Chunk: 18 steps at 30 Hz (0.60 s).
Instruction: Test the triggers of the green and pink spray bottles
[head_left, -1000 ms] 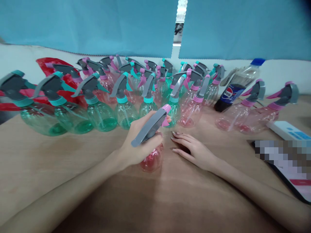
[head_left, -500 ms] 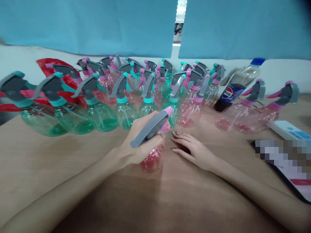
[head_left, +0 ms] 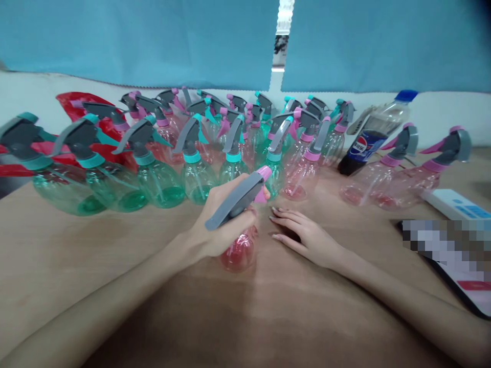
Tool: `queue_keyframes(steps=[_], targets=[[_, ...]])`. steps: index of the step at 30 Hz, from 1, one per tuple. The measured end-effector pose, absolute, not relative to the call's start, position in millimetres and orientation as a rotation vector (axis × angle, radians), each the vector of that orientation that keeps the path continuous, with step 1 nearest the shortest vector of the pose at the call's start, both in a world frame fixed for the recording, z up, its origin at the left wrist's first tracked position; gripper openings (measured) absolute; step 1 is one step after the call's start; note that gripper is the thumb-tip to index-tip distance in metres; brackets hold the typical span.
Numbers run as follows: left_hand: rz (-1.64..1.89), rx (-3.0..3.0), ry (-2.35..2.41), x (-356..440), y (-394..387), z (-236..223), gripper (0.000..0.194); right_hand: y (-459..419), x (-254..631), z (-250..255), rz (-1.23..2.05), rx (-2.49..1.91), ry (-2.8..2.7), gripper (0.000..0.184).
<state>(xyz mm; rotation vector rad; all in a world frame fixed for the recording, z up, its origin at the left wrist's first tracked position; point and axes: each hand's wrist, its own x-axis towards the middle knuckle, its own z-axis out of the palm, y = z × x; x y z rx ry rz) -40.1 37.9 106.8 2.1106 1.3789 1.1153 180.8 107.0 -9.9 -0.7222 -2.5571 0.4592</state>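
My left hand (head_left: pixel 218 220) is wrapped round the neck of a pink spray bottle (head_left: pixel 238 253) with a grey and pink trigger head. The bottle stands nearly upright on the table, its nozzle pointing away from me; my fingers partly hide its neck and trigger. My right hand (head_left: pixel 307 235) rests palm down on the table to the right, fingers stretched out and apart from the bottle. Just beyond my hands stands a row of spray bottles, among them a green one (head_left: pixel 199 186) with a teal collar and a pink one (head_left: pixel 301 179).
More green and pink spray bottles crowd behind the front row. A red bag (head_left: pixel 82 105) lies at the back left. To the right are a tilted Pepsi bottle (head_left: pixel 362 145), a white box (head_left: pixel 460 204) and a phone-like device (head_left: pixel 456 271) on the wooden table (head_left: pixel 184 317).
Almost nothing differs. The trigger head in my left hand has shifted very slightly up and left; my right hand stays where it was.
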Motion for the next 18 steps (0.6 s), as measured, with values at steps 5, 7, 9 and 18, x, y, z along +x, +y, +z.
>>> queue_keyframes(steps=[5, 7, 9, 18], targets=[[1.180, 1.922, 1.348, -37.6, 35.1, 103.8, 0.034, 106.0, 180.4, -9.2, 0.454, -0.732, -2.553, 0.042], [1.193, 1.927, 1.361, -36.5, 33.8, 104.1, 0.035, 105.9, 180.4, -9.3, 0.450, -0.733, -2.555, 0.042], [1.193, 1.929, 1.366, -35.5, 32.7, 104.5, 0.037, 106.1, 180.4, -9.8, 0.445, -0.728, -2.558, 0.042], [1.223, 1.909, 1.385, -30.9, 30.4, 100.2, 0.045, 107.3, 180.7, -11.2, 0.430, -0.710, -2.560, 0.041]])
